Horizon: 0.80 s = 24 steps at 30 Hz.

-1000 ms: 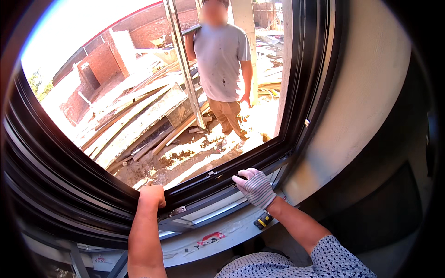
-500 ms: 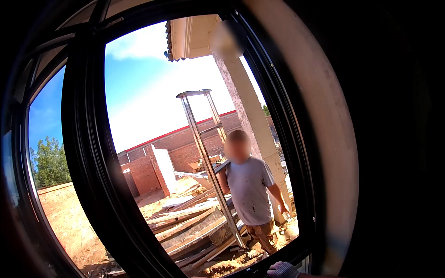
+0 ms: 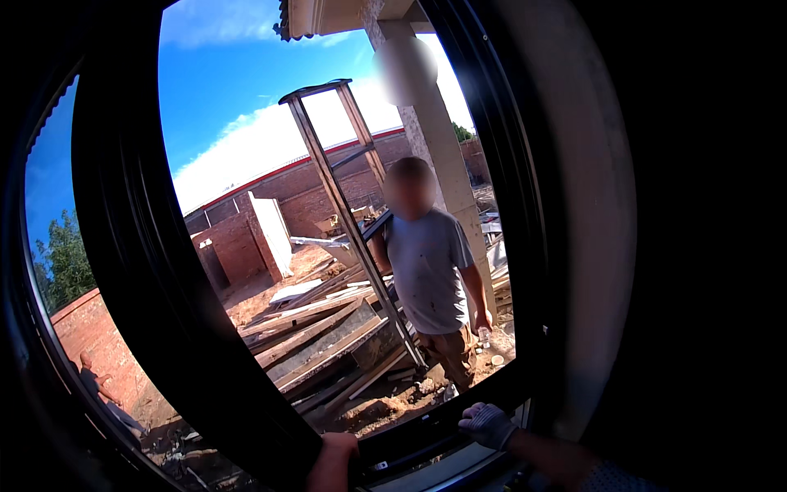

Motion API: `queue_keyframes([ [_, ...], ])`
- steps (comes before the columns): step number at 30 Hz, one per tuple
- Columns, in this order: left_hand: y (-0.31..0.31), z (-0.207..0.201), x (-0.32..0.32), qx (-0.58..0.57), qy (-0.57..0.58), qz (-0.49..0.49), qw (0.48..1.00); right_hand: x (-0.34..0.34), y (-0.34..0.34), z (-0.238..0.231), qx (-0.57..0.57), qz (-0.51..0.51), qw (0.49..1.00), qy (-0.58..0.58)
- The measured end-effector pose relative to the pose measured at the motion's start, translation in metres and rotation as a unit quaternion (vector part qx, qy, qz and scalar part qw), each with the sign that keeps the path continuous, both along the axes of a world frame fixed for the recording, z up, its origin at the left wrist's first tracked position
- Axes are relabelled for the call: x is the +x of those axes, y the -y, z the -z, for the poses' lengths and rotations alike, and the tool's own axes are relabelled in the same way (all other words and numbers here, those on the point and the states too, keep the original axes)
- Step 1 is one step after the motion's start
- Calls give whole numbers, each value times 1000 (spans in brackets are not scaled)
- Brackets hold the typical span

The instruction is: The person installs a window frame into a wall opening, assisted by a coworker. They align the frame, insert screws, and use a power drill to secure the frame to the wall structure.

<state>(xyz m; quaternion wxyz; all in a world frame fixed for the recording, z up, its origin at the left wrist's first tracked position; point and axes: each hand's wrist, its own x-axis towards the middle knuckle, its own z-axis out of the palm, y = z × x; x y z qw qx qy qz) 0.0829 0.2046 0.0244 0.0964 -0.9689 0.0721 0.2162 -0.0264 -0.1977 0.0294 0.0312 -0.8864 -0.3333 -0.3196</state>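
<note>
A dark window frame (image 3: 525, 246) stands before me, its opening looking out on a yard. My right hand (image 3: 488, 426), in a pale knitted glove, rests at the lower right corner with its fingers curled over the bottom rail (image 3: 426, 443). At the lower middle, my left hand (image 3: 334, 451) is against the frame beside the thick dark upright (image 3: 156, 246); its fingers are hidden in shadow.
Outside, a person in a grey shirt (image 3: 430, 271) stands beside a tall stepladder (image 3: 332, 180), with a small clear container in one hand. Behind lie stacked planks (image 3: 320, 344), brick walls (image 3: 234, 246) and a pillar (image 3: 451, 180). Another person (image 3: 102, 385) is at far left.
My view has tilted down, so the yard and the person sit higher in the picture. My left hand has come into view, and more of my right hand and forearm shows.
</note>
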Motion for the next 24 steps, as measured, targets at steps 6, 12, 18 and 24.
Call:
queue_keyframes([
  [6, 24, -37, -17, 1, 10, 34, 999, -1, 4, -14, 36, 37, 997, -54],
  [12, 22, -49, -7, 23, -12, 8, 1000, 20, 0, -23, 30, 32, 994, -98],
  [18, 34, -51, -27, 8, 10, -8, 1000, 13, 11, -9, 101, 5, 991, -85],
  [24, 34, -45, -20, 38, 8, 27, 999, 16, 18, 3, 238, 6, 968, -77],
])
